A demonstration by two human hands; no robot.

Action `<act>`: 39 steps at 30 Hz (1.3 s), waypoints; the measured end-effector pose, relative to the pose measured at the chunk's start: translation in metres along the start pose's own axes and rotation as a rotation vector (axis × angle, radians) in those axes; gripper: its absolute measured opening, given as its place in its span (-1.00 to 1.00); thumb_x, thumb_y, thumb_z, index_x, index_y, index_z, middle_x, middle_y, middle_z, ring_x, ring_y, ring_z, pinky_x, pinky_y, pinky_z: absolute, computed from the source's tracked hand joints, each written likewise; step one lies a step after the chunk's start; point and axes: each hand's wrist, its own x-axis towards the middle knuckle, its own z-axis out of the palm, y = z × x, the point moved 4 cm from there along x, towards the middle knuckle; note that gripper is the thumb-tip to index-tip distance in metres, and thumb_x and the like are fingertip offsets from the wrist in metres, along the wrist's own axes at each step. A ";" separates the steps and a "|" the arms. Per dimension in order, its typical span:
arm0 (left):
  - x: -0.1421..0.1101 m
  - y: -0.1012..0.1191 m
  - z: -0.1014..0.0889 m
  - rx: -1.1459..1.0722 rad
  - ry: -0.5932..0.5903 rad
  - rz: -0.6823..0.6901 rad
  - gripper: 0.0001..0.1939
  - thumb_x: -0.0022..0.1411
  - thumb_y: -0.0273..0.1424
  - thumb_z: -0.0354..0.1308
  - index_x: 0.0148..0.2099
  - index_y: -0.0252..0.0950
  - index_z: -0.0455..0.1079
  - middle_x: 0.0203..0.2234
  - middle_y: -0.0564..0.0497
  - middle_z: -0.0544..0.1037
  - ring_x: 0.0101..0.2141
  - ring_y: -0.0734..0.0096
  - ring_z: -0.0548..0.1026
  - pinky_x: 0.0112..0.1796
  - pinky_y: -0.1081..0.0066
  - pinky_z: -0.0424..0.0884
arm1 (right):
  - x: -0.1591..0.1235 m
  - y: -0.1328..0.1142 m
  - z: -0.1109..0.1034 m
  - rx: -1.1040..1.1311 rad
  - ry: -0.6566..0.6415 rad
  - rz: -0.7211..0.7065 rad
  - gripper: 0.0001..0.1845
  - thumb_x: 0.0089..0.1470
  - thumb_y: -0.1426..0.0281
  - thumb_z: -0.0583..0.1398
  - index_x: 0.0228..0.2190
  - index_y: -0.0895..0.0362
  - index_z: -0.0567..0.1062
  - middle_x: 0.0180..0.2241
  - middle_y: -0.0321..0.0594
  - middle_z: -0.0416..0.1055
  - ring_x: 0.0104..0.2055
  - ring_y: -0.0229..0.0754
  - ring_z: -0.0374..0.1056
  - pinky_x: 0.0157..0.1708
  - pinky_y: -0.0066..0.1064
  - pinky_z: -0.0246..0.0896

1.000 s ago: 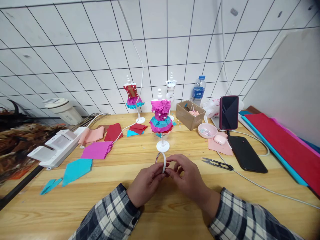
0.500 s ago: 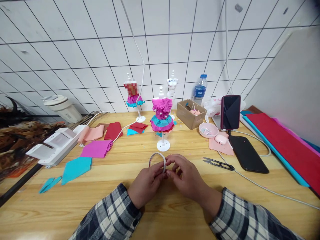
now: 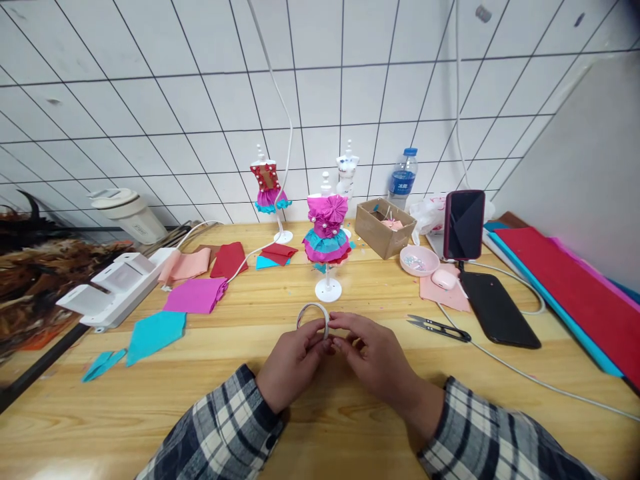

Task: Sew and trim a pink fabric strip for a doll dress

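A second ago the white ring point(image 3: 327, 323) stood almost edge-on, a narrow loop; it has since swung round, and its opening now shows wide. Against the base of the front dress form point(image 3: 326, 230), the ring has also slipped slightly left, the fingertips of the left hand point(image 3: 287, 363) going with it. The right hand point(image 3: 377, 353) has sunk a little at the knuckles, its index finger lying flatter. The view has drifted, leaving the dress form slightly farther right in it
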 end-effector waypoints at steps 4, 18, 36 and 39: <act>-0.001 0.004 -0.002 0.048 -0.006 0.020 -0.68 0.36 -0.30 -0.03 0.06 -0.25 0.41 -0.26 -0.01 0.61 -0.24 0.34 0.55 -0.18 0.45 0.40 | 0.000 -0.001 0.000 -0.008 -0.001 -0.004 -0.80 0.09 0.51 0.18 -0.24 0.04 0.49 -0.02 -0.26 0.48 -0.35 -0.31 0.43 -0.39 -0.47 0.36; -0.002 0.017 -0.005 0.558 -0.074 0.026 -0.63 0.40 -0.30 -0.24 -0.28 -0.25 0.36 -0.45 -0.02 0.53 -0.39 0.31 0.48 -0.35 0.39 0.27 | 0.003 -0.008 -0.007 -0.219 0.044 -0.043 -0.91 0.26 0.42 0.05 -0.31 0.07 0.32 -0.27 -0.21 0.38 -0.26 -0.17 0.33 -0.30 -0.37 0.21; -0.008 0.023 -0.013 0.390 0.068 0.106 -0.66 0.35 -0.29 -0.16 -0.42 -0.27 0.28 -0.59 0.09 0.34 -0.51 0.45 0.32 -0.45 0.46 0.15 | -0.004 -0.028 -0.008 -0.336 0.055 -0.249 -0.84 0.28 0.47 -0.01 -0.34 0.08 0.31 -0.33 -0.19 0.39 -0.30 -0.19 0.33 -0.38 -0.40 0.17; -0.008 0.025 -0.015 0.450 0.045 0.187 -0.66 0.34 -0.28 -0.13 -0.46 -0.27 0.27 -0.63 0.10 0.30 -0.55 0.48 0.27 -0.48 0.47 0.10 | -0.003 -0.026 -0.008 -0.260 0.044 -0.185 -0.86 0.28 0.46 -0.01 -0.33 0.07 0.30 -0.32 -0.20 0.38 -0.29 -0.19 0.31 -0.36 -0.40 0.18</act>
